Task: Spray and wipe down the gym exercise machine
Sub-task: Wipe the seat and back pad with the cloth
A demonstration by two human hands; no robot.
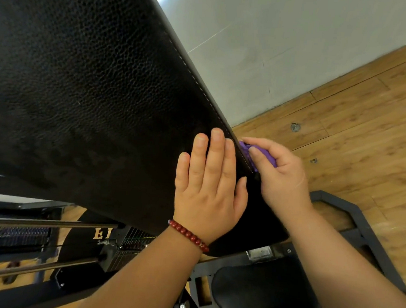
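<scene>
Head view: the gym machine's black back pad (93, 86) fills the picture from the centre out to 10 o'clock, tilted, with its long edge running from 12 o'clock down to 4 o'clock. The left hand (207, 185) lies flat on the pad just below centre, fingers straight and together, holding nothing. It looks to be steadying the pad. At its 3 o'clock the right hand (277, 176) has thumb and fingers curled round a bunched purple cloth (257, 155), pressed against the pad's side edge.

The cloth is soft and light, and it crumples into the palm, so a bunched grip like this one suits it. It should follow the edge and get into the seam. The pad looks firm under a cushioned skin and is fixed to the frame (360, 227), so it can take pressure. It needs holding only to brace it.

The pad's cover is pebbled black leatherette with a dull sheen and a line of white stitching (202, 86) beside the edge. The grain could hold dirt, so firm strokes seem right. A second dark pad (259, 295) sits at 5 o'clock. The wooden floor (355, 130) lies at 3 o'clock. No spray bottle is in sight
</scene>
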